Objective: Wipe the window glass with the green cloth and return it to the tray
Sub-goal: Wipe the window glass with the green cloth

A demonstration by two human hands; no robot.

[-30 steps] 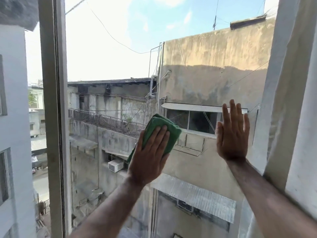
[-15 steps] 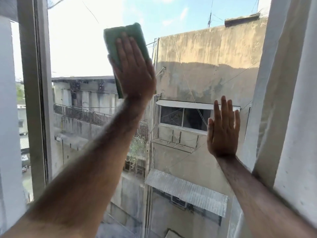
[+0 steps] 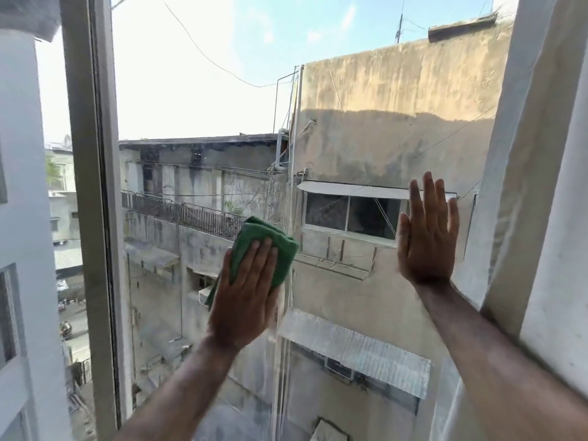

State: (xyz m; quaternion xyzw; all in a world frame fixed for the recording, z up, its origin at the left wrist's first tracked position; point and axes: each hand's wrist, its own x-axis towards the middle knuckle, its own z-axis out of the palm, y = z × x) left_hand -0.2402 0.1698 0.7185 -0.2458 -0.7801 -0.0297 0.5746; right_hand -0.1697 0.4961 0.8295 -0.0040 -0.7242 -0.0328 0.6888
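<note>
The window glass [image 3: 203, 100] fills the middle of the view, with buildings and sky behind it. A folded green cloth [image 3: 270, 243] is pressed flat against the pane near its centre. My left hand [image 3: 245, 297] lies over the cloth's lower part, fingers spread, holding it to the glass. My right hand [image 3: 426, 237] rests flat on the pane to the right, fingers together and pointing up, with nothing in it. No tray is in view.
A pale vertical window frame [image 3: 92, 202] bounds the pane on the left, with a narrow pane and white wall beyond it. On the right, a white wall reveal [image 3: 541, 186] runs close beside my right forearm.
Half a second ago my left hand held the cloth high on the glass; it has swept down to the pane's middle, near where it was a second ago. My right hand stays put.
</note>
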